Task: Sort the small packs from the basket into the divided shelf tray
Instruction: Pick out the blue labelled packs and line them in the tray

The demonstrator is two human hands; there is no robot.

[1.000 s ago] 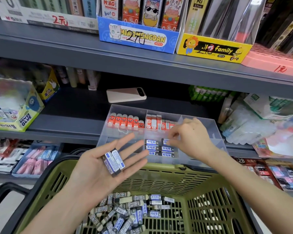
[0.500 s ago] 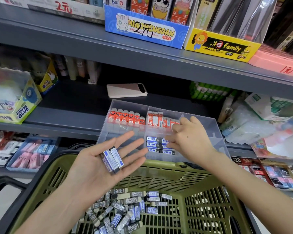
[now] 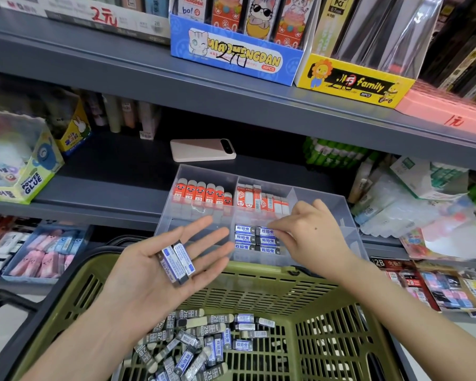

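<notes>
A green basket (image 3: 259,287) was seen from above, in front of a grey shop shelf (image 3: 107,171). Loose packs (image 3: 204,342) were heaped in its bottom. The left hand (image 3: 160,273) was held palm up over the basket, fingers straight and spread apart, and a few small packs (image 3: 177,261) were laid across the palm. A clear divided tray (image 3: 338,204) was set on the shelf edge, just behind the basket. The right hand (image 3: 311,233) was placed in the tray's front middle compartment, thumb and forefinger pinched together on a blue-and-white pack (image 3: 267,231) among the rows laid flat there. Orange packs (image 3: 201,192) were stood upright in two back compartments. A pale phone (image 3: 202,150) was laid behind the tray.
</notes>
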